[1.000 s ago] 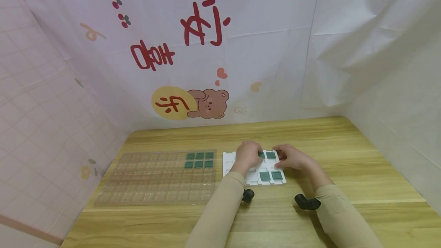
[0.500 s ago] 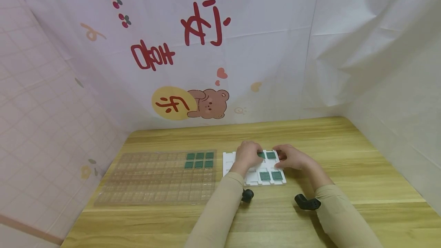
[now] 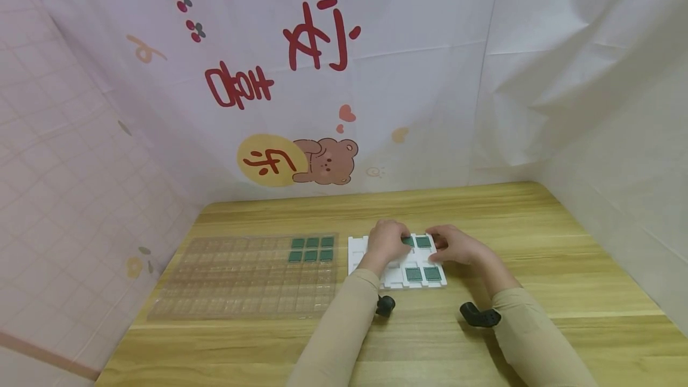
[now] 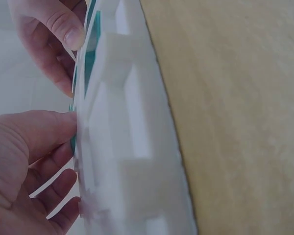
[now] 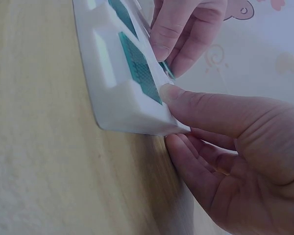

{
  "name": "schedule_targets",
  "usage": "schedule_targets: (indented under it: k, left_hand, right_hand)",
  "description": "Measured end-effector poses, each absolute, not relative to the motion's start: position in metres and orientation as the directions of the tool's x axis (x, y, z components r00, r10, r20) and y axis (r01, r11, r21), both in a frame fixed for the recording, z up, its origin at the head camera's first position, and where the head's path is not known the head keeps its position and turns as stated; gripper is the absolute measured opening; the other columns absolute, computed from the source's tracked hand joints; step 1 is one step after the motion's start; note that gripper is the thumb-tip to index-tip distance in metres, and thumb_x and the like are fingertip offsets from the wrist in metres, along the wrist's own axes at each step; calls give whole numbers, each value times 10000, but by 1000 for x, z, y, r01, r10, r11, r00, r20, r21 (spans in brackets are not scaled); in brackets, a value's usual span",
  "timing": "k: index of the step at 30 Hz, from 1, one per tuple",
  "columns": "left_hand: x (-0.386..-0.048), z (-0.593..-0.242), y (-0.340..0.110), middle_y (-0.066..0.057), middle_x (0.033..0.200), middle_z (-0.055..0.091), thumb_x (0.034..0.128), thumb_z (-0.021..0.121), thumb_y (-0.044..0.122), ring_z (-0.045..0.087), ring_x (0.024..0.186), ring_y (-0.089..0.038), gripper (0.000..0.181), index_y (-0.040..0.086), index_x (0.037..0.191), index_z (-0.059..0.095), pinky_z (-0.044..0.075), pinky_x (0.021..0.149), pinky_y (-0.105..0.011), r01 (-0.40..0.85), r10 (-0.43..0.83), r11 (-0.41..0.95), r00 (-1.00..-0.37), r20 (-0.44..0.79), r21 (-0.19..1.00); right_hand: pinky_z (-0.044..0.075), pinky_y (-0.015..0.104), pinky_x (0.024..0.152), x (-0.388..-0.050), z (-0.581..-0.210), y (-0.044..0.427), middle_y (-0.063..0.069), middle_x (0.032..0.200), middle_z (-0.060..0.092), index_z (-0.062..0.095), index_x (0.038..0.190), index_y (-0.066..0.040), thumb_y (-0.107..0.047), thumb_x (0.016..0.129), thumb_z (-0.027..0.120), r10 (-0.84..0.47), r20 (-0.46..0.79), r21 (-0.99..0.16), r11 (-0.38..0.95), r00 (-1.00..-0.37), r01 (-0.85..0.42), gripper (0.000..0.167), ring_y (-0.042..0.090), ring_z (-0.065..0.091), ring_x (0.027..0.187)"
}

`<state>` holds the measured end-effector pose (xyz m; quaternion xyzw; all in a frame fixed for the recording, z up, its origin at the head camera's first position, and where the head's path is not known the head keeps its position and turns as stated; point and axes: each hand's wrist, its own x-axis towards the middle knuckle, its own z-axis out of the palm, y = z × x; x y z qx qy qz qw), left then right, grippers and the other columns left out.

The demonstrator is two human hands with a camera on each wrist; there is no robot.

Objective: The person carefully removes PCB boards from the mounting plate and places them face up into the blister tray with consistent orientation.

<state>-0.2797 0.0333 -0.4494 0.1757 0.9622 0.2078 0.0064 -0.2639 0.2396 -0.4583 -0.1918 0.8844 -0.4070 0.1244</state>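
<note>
A white plastic tray [image 3: 357, 247] with square pockets lies right of the table's middle. Green chips sit in it, two in the near row [image 3: 413, 274] and others in the far row. My left hand [image 3: 387, 240] reaches over it, thumb and fingers pinching a green chip [image 4: 72, 143] at the far row; most of that chip is hidden. My right hand [image 3: 457, 245] grips the tray's right end, with the thumb [image 5: 174, 93] on top beside a chip [image 5: 139, 66] and the fingers under the edge.
A large clear plastic tray [image 3: 236, 291] with many pockets lies to the left. Several green chips [image 3: 312, 242] fill its far right corner. A printed white cloth [image 3: 430, 76] hangs behind the wooden table [image 3: 430, 345]. Black cameras [image 3: 480, 315] are strapped at both wrists.
</note>
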Motion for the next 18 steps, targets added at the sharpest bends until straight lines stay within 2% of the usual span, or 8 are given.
schedule_targets:
  k: [18]
  left_hand:
    - [-275, -448, 31, 80, 1052, 706, 832, 796, 244, 570, 1033, -155, 261, 185, 1084, 768, 447, 914, -311, 389, 378, 807, -918, 117, 445]
  right_hand:
    - [503, 445, 919, -268, -462, 241, 317, 1268, 471, 398, 1366, 176, -58, 829, 790, -447, -73, -779, 584, -892, -229, 705, 407, 561, 1125]
